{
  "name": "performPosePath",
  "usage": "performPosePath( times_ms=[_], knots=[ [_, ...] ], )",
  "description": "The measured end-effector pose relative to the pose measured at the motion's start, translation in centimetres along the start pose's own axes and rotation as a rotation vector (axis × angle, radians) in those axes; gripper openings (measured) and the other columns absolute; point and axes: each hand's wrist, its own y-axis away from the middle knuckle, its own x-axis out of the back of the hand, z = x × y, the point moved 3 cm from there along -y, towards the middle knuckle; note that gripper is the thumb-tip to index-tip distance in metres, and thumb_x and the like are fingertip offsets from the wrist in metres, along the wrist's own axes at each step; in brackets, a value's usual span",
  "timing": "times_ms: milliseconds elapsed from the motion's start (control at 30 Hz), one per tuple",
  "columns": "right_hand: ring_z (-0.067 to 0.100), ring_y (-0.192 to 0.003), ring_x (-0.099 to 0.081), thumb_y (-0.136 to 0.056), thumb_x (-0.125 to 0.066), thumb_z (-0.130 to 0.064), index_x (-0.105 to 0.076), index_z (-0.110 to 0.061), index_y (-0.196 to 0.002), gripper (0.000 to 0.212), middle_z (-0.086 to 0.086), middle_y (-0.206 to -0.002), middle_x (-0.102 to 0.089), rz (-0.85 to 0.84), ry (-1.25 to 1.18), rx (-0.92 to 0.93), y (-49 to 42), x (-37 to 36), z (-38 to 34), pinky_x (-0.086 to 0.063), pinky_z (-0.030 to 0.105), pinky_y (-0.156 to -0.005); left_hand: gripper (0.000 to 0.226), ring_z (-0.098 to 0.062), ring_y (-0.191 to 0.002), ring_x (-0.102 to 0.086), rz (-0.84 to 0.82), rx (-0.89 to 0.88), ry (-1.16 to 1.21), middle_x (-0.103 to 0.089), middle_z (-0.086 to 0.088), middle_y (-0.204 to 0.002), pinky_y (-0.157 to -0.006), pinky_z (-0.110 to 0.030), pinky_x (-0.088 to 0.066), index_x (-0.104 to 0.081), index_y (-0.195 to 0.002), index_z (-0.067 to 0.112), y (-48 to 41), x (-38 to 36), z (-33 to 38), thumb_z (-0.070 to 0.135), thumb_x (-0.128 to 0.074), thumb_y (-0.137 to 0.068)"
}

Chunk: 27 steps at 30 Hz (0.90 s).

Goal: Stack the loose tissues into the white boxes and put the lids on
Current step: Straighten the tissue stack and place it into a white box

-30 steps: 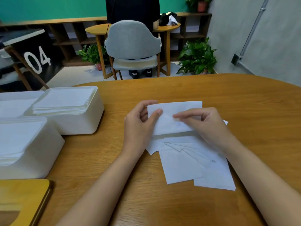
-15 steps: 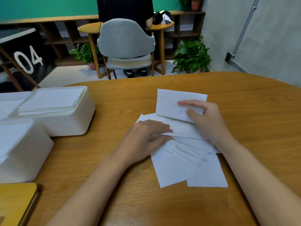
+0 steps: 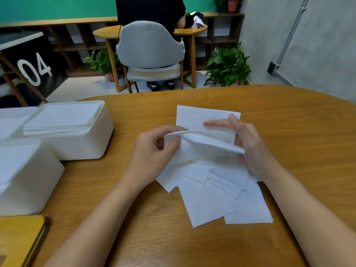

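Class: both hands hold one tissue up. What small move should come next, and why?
Probably lay the lifted tissue squarely onto the flat tissue just beyond. The left hand and right hand hold its ends above the loose pile, so it is free to move.

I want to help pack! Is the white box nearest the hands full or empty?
Full. The white box has tissues stacked right up to its rim.

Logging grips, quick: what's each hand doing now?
Left hand: pinching the left end of the lifted tissue.
Right hand: gripping its right end.
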Motion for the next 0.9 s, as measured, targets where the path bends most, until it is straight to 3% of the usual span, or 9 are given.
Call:
performPosePath(
  times_ms=[67,200,300,367,433,567,700,833,900],
  knots=[
    [0.025,-0.116,-0.07,-0.074,-0.061,-0.089,-0.077,-0.026,-0.12,0.08,0.009,-0.122,-0.075,-0.074,-0.184,-0.036,0.3,-0.4,0.2,-0.055,0.04,-0.096,0.023,-0.031,-0.093,-0.071,0.046,0.06,0.067,-0.079,0.005,-0.103,-0.075,-0.051,-0.057,-0.078,-0.114,0.023,-0.1,0.3,0.0,0.009,-0.063,-0.103],
    [0.031,-0.112,-0.073,-0.061,-0.08,-0.082,-0.081,-0.023,-0.106,0.075,0.014,-0.118,-0.076,-0.058,-0.239,-0.092,0.4,-1.3,0.2,-0.058,0.047,-0.098,0.025,-0.012,-0.089,-0.076,0.052,0.139,0.16,-0.08,0.005,-0.102,-0.07,-0.029,-0.063,-0.073,-0.121,0.018,-0.4,0.7,-0.3,0.006,-0.064,-0.102],
    [0.028,-0.102,-0.077,-0.068,-0.089,-0.052,-0.08,-0.018,-0.105,0.052,0.007,-0.11,-0.08,0.045,-0.122,-0.132,0.4,-1.7,0.4,-0.057,0.055,-0.099,0.025,-0.019,-0.092,-0.078,0.022,0.126,0.193,-0.081,-0.001,-0.102,-0.073,-0.033,-0.064,-0.071,-0.124,0.016,-0.3,0.7,-0.3,0.005,-0.065,-0.102],
    [0.029,-0.102,-0.077,-0.071,-0.088,-0.044,-0.078,-0.018,-0.106,0.045,0.008,-0.109,-0.08,0.06,-0.17,-0.161,0.6,-1.7,0.6,-0.058,0.052,-0.097,0.026,-0.023,-0.094,-0.077,0.003,0.122,0.179,-0.081,-0.003,-0.103,-0.078,-0.042,-0.063,-0.07,-0.125,0.018,-0.3,0.7,-0.3,0.007,-0.065,-0.102],
    [0.031,-0.104,-0.076,-0.077,-0.083,-0.036,-0.079,-0.017,-0.105,0.034,0.011,-0.111,-0.079,0.036,-0.25,-0.176,0.6,-1.8,0.4,-0.057,0.047,-0.093,0.026,-0.021,-0.095,-0.078,-0.007,0.125,0.182,-0.081,-0.003,-0.104,-0.079,-0.042,-0.063,-0.069,-0.127,0.018,-0.3,0.6,-0.4,0.007,-0.064,-0.103],
    [0.028,-0.103,-0.076,-0.077,-0.089,-0.034,-0.075,-0.013,-0.111,0.042,0.007,-0.109,-0.08,0.076,-0.198,-0.196,0.6,-1.8,0.1,-0.058,0.052,-0.098,0.026,-0.02,-0.092,-0.078,0.047,0.154,0.286,-0.081,-0.006,-0.103,-0.073,-0.03,-0.064,-0.067,-0.127,0.012,-0.2,0.4,-0.1,0.004,-0.063,-0.103],
    [0.022,-0.094,-0.078,-0.085,-0.081,-0.025,-0.075,-0.017,-0.106,0.024,0.001,-0.102,-0.081,0.092,-0.098,-0.186,0.8,-2.0,-0.2,-0.063,0.046,-0.087,0.024,-0.021,-0.093,-0.078,0.055,0.177,0.329,-0.081,-0.007,-0.104,-0.071,-0.028,-0.063,-0.067,-0.125,0.011,-0.2,0.2,-0.3,0.003,-0.062,-0.103],
    [0.019,-0.088,-0.079,-0.092,-0.078,-0.025,-0.076,-0.018,-0.105,0.015,-0.001,-0.096,-0.081,0.068,0.021,-0.192,0.8,-1.9,-0.1,-0.065,0.04,-0.079,0.023,-0.01,-0.099,-0.072,0.03,0.08,0.155,-0.077,0.008,-0.11,-0.078,-0.022,-0.058,-0.072,-0.12,0.021,-0.2,0.3,-0.2,0.014,-0.073,-0.098],
    [0.019,-0.086,-0.078,-0.093,-0.077,-0.023,-0.076,-0.017,-0.104,0.013,-0.001,-0.095,-0.081,0.034,0.044,-0.203,0.9,-2.1,-0.2,-0.064,0.036,-0.075,0.021,-0.008,-0.103,-0.07,0.02,0.044,0.085,-0.075,0.015,-0.112,-0.084,-0.029,-0.058,-0.076,-0.115,0.027,-0.2,0.3,-0.3,0.023,-0.079,-0.095]
  ],
)
